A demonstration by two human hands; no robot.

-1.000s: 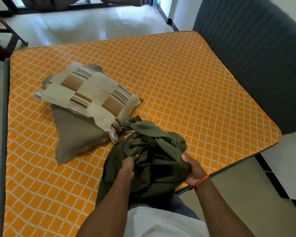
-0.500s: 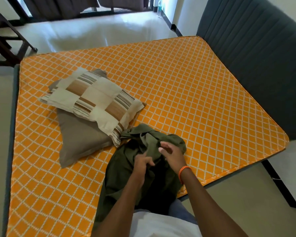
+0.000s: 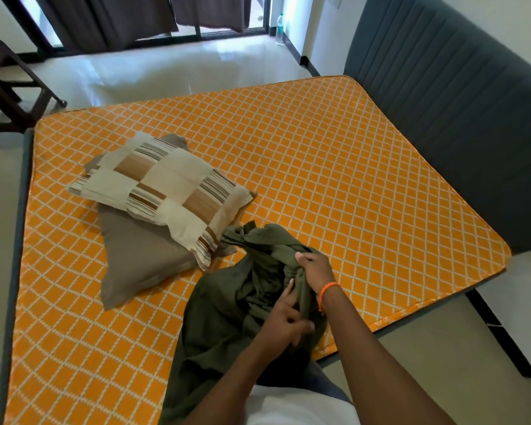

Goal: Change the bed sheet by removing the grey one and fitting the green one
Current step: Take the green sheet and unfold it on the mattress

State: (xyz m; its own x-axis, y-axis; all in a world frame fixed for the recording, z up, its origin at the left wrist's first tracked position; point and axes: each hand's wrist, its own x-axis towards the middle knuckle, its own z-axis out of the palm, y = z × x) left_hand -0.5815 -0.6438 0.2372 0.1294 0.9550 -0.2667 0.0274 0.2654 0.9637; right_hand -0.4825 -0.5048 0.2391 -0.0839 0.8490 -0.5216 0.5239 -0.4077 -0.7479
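While the mattress (image 3: 319, 167) lies bare in its orange lattice cover, no grey sheet appears anywhere in the head view, so removal is judged complete and fitting is the step in hand. The green sheet (image 3: 227, 317) sits as a crumpled bundle on the near edge of the mattress, part of it trailing down toward the person's lap. The right hand (image 3: 314, 269) has its fingers curled round a fold at the top of the bundle. The left hand (image 3: 284, 320), lower down and close beside it, pinches another fold between thumb and fingers. Both appear to be searching for an edge or corner.

Two pillows rest just beyond the bundle: a patchwork pillow (image 3: 166, 185) lying across a plain brown pillow (image 3: 135, 259), the patchwork one touching the sheet's far tip. A grey headboard (image 3: 442, 118) borders the mattress on the right.

Risks, as judged: spreading from a mid-fold rather than a true corner could leave the sheet twisted or misaligned; flinging it open could snag or drag the pillows, which occupy the surface to be covered.
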